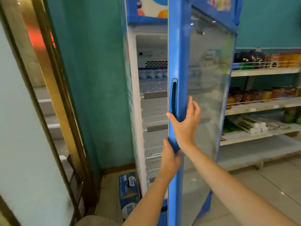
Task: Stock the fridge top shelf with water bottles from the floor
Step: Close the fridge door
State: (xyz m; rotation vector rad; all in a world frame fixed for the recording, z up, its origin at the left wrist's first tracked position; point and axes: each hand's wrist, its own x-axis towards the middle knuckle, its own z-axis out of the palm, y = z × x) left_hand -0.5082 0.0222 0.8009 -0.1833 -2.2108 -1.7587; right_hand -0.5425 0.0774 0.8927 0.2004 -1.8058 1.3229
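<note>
A tall blue display fridge stands with its glass door [179, 62] swung half open, edge toward me. My right hand [185, 123] holds the door's blue edge just below the recessed handle [174, 95], thumb on the inner side and fingers on the glass side. My left hand [171, 156] grips the same edge lower down. Inside, the top shelf [154, 93] carries a row of water bottles [152, 80]. The wire shelves [154, 151] below look bare. A blue box of water [129, 193] sits on the floor left of the fridge.
A teal wall [97, 79] and a gold-framed glass door [53, 95] close in the left side. White store shelves [263, 105] with jars and packets run along the right. Tiled floor [260, 185] stretches behind the fridge door.
</note>
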